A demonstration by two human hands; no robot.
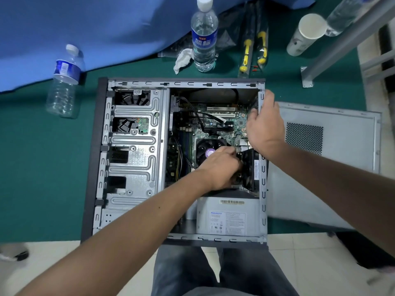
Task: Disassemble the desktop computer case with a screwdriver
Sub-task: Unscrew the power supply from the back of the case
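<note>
Open PC case [132, 146] on green tabletop [42, 167], left hand [222, 167] gripping rear fan [249, 167], right hand [265, 127] holding case rear edge, side panel [331, 146] off at right, 2 screwdrivers [254, 50] and water bottles [204, 39] behind.

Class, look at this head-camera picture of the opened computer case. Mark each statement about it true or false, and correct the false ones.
1. The side panel is still fitted on the computer case. False: it lies on the green mat to the right of the case.
2. The right hand grips the case's rear edge. True.
3. The left hand holds a yellow-handled screwdriver. False: the two screwdrivers lie in bags beyond the case.
4. The power supply is inside the case. True.
5. Both water bottles lie flat. False: the capped bottle stands upright.
</note>
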